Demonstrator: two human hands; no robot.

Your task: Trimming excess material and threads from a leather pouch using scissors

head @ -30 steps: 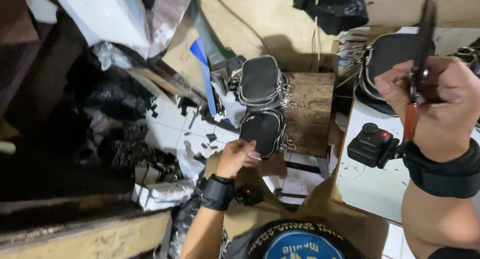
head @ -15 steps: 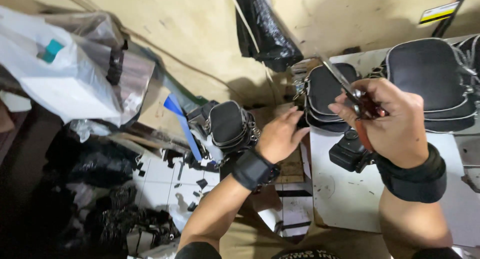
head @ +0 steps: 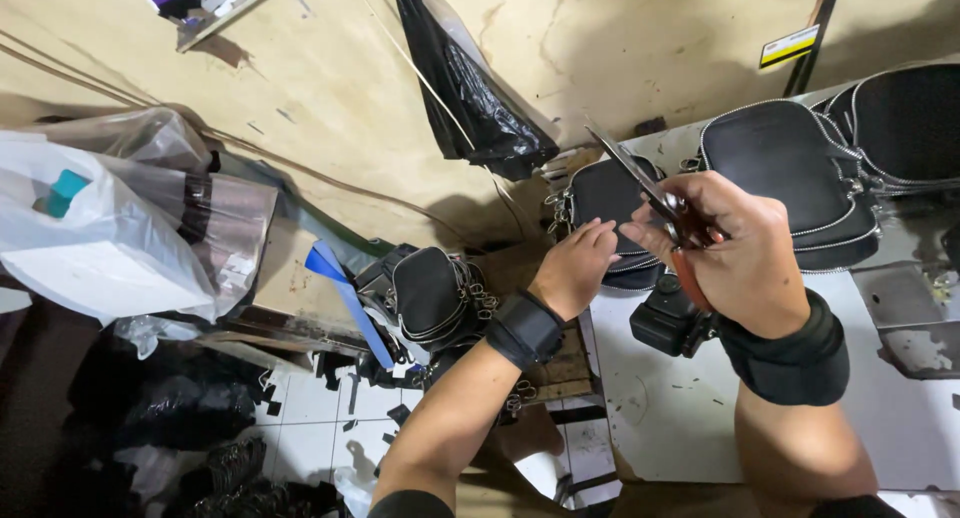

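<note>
We see our right hand (head: 745, 258) at about 3 o'clock, fist closed around a pair of metal scissors with reddish-brown handles (head: 655, 203); the blades point up toward 11 o'clock and look nearly shut. A black wrist wrap (head: 790, 358) sits below that hand. Our left hand (head: 575, 268) sits near centre, fingers loosely curled and resting on a small black oval zip pouch (head: 605, 193) that tops a short stack at the left edge of the white tabletop (head: 660, 418); we cannot tell if the fingers actually pinch it. That wrist wears a black band (head: 525, 328). Just below the scissors, at 4 o'clock from centre, a small black boxy device (head: 665, 323) stands on the tabletop. At 2 to 3 o'clock, bigger stacks of black zip pouches (head: 790, 168) lie on the same surface. Off the tabletop at 8 o'clock from centre, another pile of black pouches with metal clips (head: 430, 298) rests on a wooden crate (head: 565, 368), with a blue flat strip (head: 350, 303) leaning beside it. At 9 o'clock, clear plastic bags (head: 110, 228); at 12 o'clock, a black plastic bag (head: 480, 108) hangs on the wall.
</note>
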